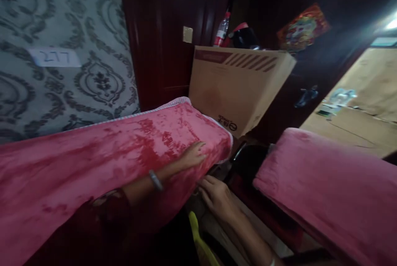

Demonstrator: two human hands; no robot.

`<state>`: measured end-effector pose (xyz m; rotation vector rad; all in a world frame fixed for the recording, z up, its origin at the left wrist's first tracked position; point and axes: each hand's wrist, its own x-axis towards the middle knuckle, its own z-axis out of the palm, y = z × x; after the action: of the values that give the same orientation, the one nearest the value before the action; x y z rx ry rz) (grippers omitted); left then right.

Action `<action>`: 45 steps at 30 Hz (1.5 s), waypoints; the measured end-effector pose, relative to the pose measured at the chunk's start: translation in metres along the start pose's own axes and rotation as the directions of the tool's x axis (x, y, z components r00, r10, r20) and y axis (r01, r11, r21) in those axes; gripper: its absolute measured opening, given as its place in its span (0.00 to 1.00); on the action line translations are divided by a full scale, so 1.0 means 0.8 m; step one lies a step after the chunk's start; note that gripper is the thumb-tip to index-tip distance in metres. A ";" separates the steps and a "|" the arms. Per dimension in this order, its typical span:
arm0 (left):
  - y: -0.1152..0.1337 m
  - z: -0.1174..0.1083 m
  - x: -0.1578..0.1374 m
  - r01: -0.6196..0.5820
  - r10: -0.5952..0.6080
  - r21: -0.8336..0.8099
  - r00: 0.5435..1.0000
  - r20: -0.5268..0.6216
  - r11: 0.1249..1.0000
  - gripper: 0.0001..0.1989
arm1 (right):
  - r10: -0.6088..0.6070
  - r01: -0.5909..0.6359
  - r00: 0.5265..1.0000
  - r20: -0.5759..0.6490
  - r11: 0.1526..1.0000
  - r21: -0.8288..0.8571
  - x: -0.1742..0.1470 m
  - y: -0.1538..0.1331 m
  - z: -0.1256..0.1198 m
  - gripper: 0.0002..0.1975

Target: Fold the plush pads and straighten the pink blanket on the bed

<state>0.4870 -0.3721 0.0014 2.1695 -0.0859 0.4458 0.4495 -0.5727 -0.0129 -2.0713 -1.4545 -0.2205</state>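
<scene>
A pink plush cover with a pale trimmed edge lies over a long raised surface and hangs down at its near side. My left hand rests on top of it near the right end, fingers stretched out. Lower and to the right, my right hand has its fingers bent closed at the cover's hanging edge. The exact grip there is dark and blurred. A band sits on my left wrist.
Behind the cover's end stands a large cardboard box, with a bottle above it. Another pink plush-covered surface is at right. A yellow-green strip-like thing is below my right hand. A dark door stands behind.
</scene>
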 end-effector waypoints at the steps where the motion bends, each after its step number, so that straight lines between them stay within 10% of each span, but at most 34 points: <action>1: -0.027 -0.034 -0.026 0.010 -0.010 0.138 1.000 -0.006 0.990 0.28 | 0.014 -0.015 0.999 0.031 1.000 0.016 0.012 0.011 0.018 0.15; 6: -0.111 -0.207 -0.168 0.292 -0.228 0.680 0.956 -0.186 0.673 0.29 | 0.053 -0.054 0.998 0.030 0.998 0.014 0.103 0.052 0.084 0.19; 11: -0.127 -0.291 -0.293 0.656 -0.445 0.702 0.735 -0.512 0.277 0.35 | 0.191 -0.159 0.964 0.187 0.972 -0.175 0.216 0.056 0.138 0.29; 18: -0.141 -0.298 -0.339 0.710 -0.497 0.689 0.655 -0.569 0.146 0.33 | 0.381 -0.227 0.875 0.299 0.868 -0.442 0.268 0.076 0.187 0.31; 40: -0.147 -0.306 -0.338 0.684 -0.428 0.701 0.706 -0.564 0.204 0.33 | 0.380 -0.247 0.887 0.263 0.871 -0.425 0.268 0.082 0.190 0.29; 45: -0.130 -0.291 -0.339 0.729 -0.495 0.643 0.659 -0.566 0.235 0.31 | 0.307 -0.145 0.916 0.259 0.854 -0.500 0.251 0.096 0.196 0.31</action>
<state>0.1905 -0.1522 -0.0474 2.7707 1.4382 0.2753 0.5660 -0.3425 -0.0780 -2.7755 -1.4204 -0.1438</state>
